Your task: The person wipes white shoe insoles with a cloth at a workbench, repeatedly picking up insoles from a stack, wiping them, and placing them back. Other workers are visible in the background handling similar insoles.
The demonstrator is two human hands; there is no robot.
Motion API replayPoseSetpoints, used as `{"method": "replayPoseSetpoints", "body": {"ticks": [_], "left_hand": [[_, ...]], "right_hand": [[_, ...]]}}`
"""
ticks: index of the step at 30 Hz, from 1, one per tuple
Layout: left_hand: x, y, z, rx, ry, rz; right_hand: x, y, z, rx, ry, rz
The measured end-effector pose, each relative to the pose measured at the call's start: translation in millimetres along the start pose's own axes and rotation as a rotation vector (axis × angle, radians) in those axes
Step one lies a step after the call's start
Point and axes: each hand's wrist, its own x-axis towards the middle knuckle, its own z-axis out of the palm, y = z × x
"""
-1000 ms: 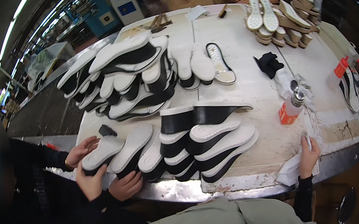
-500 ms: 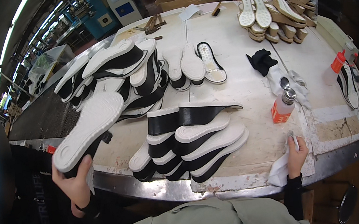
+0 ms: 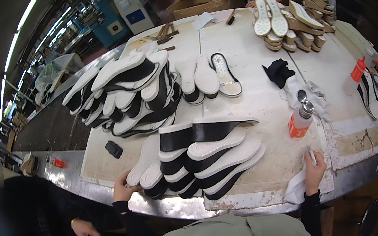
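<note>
My left hand [image 3: 122,189] grips the near end of a white-bottomed wedge shoe sole [image 3: 145,159], its fingers around the edge. That sole rests at the left side of a near stack of black-and-white wedge soles [image 3: 228,157]. At the table's front edge on the right, my right hand [image 3: 314,170] is closed on a crumpled white cloth [image 3: 296,187], part of which hangs below the fingers. Beyond the right hand stands a clear bottle with a metal top and red label [image 3: 299,123].
A larger heap of wedge soles [image 3: 131,72] lies at left centre, tan wedge soles [image 3: 301,24] at far right. Black cloth [image 3: 279,72], a red-capped bottle [image 3: 357,70] and a dark block [image 3: 113,149] sit on the table. A co-worker's hand [image 3: 85,230] at left holds a sole.
My left hand has brought the raised sole down and rightward to the near stack's left side. The right hand stays in place with the cloth. A co-worker's hands with a sole now show at lower left.
</note>
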Motion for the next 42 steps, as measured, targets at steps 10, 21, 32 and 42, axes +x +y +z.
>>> {"method": "replayPoseSetpoints", "body": {"ticks": [10, 21, 32, 42], "left_hand": [[55.2, 352.7, 62.6, 0.371, -0.144, 0.986], [363.0, 347.6, 338.5, 0.767, -0.035, 0.259], [292.9, 403.3, 314.0, 0.549, 0.119, 0.300], [37.7, 421.4, 123.9, -0.037, -0.078, 1.037]], "right_hand": [[-1.2, -4.8, -0.5, -0.052, 0.062, -0.082], [-1.2, -22.1, 10.5, -0.095, 0.073, -0.064], [3.1, -29.2, 3.4, -0.049, 0.038, -0.033], [124.5, -123.3, 9.6, -0.331, -0.104, -0.563]]}}
